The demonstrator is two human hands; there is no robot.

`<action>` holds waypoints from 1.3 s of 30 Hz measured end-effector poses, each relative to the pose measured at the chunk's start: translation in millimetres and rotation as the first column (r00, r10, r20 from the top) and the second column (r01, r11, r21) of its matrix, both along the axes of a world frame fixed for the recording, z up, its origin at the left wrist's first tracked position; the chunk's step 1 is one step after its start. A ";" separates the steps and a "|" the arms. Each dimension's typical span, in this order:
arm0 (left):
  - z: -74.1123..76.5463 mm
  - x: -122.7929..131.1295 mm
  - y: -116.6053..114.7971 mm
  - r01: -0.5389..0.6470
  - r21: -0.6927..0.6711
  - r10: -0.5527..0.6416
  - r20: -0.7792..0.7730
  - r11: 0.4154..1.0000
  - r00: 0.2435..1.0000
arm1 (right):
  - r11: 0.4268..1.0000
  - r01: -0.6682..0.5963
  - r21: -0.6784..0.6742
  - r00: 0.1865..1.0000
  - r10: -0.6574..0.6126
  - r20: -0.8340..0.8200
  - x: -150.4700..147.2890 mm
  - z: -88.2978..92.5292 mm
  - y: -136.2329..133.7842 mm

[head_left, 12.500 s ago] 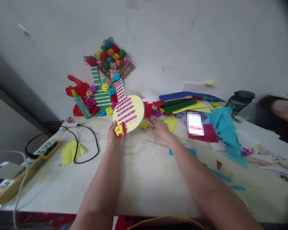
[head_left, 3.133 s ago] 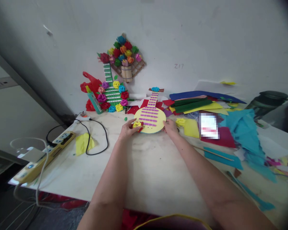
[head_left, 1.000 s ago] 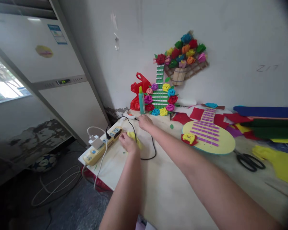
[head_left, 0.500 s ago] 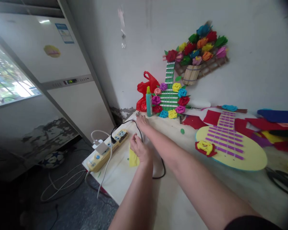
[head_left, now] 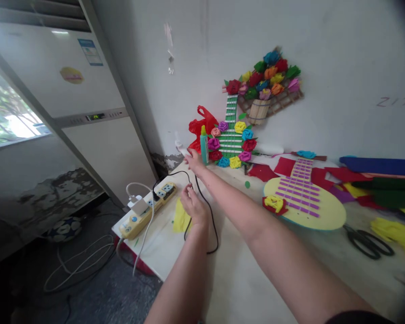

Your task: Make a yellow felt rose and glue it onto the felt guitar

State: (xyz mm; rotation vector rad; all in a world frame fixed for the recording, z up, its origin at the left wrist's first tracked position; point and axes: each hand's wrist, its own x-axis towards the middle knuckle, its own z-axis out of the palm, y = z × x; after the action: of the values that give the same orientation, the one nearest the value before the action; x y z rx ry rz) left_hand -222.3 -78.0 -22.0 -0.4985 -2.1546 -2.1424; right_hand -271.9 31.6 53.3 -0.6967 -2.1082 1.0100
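Observation:
My right hand point(head_left: 195, 162) reaches to the table's far left corner, its fingers closed round a white glue gun point(head_left: 182, 150) that is partly hidden by them and has a translucent end pointing up. Nearer to me, my left hand point(head_left: 194, 207) hovers with loosely bent fingers slightly apart. A black cord point(head_left: 209, 209) passes behind the left hand and loops over the table. Beneath that hand lies a piece of yellow paper point(head_left: 180, 218). Right beside my right hand stands a green glue bottle point(head_left: 204, 146) with a yellow cap.
A yellow power strip point(head_left: 135, 227) with plugs lies along the left edge. Against the wall lean a flower-trimmed green guitar shape point(head_left: 230, 141) and a red plastic bag point(head_left: 207, 118). To the right lie a yellow guitar shape point(head_left: 327, 211), black scissors point(head_left: 367, 243) and coloured sheets.
My right hand has lifted from the table corner, and the white glue gun now shows in it. The black cord has shifted and loops wider. My left hand stays near the yellow paper.

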 end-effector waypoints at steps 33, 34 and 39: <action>13.0 130.3 72.5 0.790 0.323 -0.797 0.516 0.520 0.314 | 0.907 0.220 -0.360 0.936 -0.300 -0.182 445.5 -14.3 -24.3; 14.0 131.5 73.5 0.796 0.318 -0.802 0.506 0.514 0.316 | 0.907 0.221 -0.357 0.942 -0.294 -0.163 448.7 -17.7 -22.1; 15.7 133.4 78.4 0.828 0.279 -0.814 0.489 0.487 0.315 | 0.893 0.221 -0.391 0.944 -0.298 -0.145 447.7 -23.6 -18.9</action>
State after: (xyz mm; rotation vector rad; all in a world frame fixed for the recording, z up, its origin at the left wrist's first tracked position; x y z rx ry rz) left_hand -88.8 0.4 -6.3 -1.4192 -2.5371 -3.1258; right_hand 175.8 12.7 29.7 -0.9886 -1.6103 1.2800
